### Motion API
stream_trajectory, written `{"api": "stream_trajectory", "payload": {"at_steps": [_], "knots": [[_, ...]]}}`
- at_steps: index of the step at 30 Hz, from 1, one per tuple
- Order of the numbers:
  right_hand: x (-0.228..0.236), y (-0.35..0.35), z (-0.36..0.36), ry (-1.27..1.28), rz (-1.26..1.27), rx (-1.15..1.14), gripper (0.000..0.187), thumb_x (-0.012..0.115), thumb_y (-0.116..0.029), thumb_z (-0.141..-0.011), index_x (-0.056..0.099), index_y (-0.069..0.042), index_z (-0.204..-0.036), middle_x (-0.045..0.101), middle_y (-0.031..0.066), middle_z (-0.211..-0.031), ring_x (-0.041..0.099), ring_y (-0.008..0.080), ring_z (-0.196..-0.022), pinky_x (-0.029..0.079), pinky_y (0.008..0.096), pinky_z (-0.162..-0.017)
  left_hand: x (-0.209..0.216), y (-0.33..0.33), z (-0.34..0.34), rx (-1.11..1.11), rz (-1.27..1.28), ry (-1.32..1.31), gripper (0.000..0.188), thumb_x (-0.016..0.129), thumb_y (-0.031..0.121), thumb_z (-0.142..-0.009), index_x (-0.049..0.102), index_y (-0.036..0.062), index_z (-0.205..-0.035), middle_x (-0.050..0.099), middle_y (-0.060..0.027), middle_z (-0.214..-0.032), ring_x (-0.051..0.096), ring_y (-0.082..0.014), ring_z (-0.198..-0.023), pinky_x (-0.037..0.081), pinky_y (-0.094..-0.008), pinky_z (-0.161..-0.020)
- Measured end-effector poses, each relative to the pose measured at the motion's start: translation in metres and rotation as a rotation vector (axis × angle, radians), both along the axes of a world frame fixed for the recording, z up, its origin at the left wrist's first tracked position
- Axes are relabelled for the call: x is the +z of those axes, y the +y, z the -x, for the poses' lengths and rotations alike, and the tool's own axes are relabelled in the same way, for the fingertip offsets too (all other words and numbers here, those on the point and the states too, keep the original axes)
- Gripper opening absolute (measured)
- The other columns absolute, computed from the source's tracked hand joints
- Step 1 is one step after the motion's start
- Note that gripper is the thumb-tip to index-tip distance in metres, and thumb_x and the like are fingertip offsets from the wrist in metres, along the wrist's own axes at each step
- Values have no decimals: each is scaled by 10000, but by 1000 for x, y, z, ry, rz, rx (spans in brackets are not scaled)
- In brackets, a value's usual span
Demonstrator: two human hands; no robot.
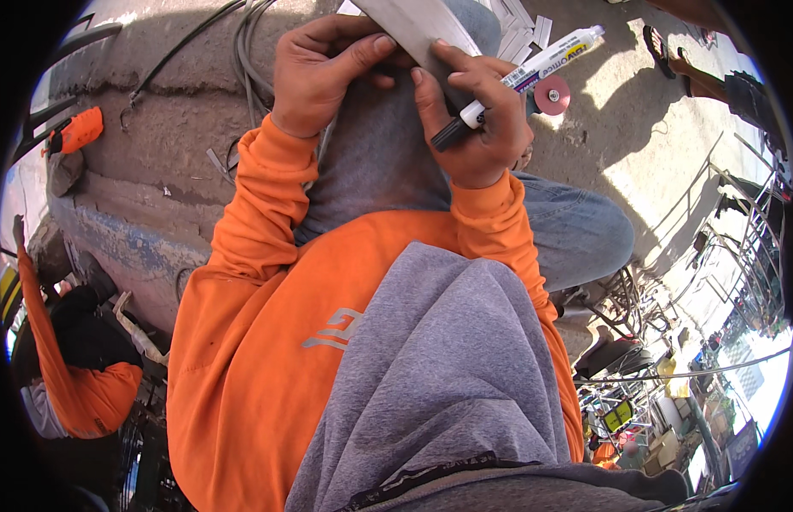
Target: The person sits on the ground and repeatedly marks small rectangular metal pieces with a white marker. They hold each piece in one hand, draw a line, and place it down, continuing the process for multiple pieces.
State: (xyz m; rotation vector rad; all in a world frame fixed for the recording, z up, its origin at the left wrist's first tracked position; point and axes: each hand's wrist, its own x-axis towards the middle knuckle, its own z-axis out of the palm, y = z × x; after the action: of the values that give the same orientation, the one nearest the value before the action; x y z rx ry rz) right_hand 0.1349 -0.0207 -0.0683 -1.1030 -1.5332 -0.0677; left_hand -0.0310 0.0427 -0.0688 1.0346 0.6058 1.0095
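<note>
A flat grey strip [418,30], perhaps metal, is held over my jeans-covered leg at the top of the view. My left hand [315,77] pinches its near left edge between thumb and fingers. On the strip's right side rest the fingertips of my right hand [486,119]. That hand also grips a white marker pen [554,61], lying slantwise across the fingers, its black end pointing down-left. Just beyond the right hand shows a pink round disc [551,95] with a metal centre; what it is fixed to is mostly hidden.
More flat light strips [517,32] lie in a pile beyond my right hand. Cables [245,51] run over the rough ledge at left, near an orange-and-black tool [76,130]. A person in orange [93,397] is at lower left; another person's sandalled foot [659,53] is at upper right.
</note>
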Motion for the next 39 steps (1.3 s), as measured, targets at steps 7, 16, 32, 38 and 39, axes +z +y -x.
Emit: {"api": "stream_trajectory", "payload": {"at_steps": [7, 16, 32, 38, 39], "knots": [[-2, 2, -2, -7, -32, 11, 326, 804, 4, -667, 562, -75, -872, 727, 110, -954, 611, 240, -737, 491, 326, -687, -2, 2, 1, -24, 24, -27, 216, 658, 45, -899, 642, -57, -1089, 708, -147, -959, 713, -225, -859, 602, -251, -657], [-2, 1, -5, -89, 1, 23, 385, 813, -8, -702, 522, -75, -945, 727, 131, -964, 637, 223, -773, 511, 304, -708, -9, 7, 4, -81, 50, -71, 204, 643, 58, -911, 645, -55, -1081, 708, -156, -953, 713, -232, -863, 609, -267, -665], [0, 1, -5, -104, 3, 27, 422, 821, -6, -696, 515, -78, -977, 727, 140, -969, 639, 212, -758, 507, 298, -721, -4, 14, 14, -117, 103, 9, 423, 393, 275, -1021, 573, -80, -1165, 683, -210, -1023, 701, -302, -875, 586, -324, -644], [-1, 0, -7, -113, 3, 14, 405, 818, -4, -693, 522, -78, -959, 729, 132, -967, 630, 209, -765, 506, 295, -715, -7, 16, 13, -145, 84, -35, 458, 369, 301, -1027, 557, -87, -1179, 675, -220, -1050, 694, -311, -897, 578, -335, -661], [-2, 0, -7, -114, 3, 12, 405, 819, -5, -693, 523, -78, -960, 729, 131, -966, 631, 209, -765, 507, 296, -716, -7, 16, 12, -157, 84, -74, 441, 388, 289, -1024, 557, -87, -1178, 675, -220, -1050, 694, -307, -896, 579, -334, -659]]}}
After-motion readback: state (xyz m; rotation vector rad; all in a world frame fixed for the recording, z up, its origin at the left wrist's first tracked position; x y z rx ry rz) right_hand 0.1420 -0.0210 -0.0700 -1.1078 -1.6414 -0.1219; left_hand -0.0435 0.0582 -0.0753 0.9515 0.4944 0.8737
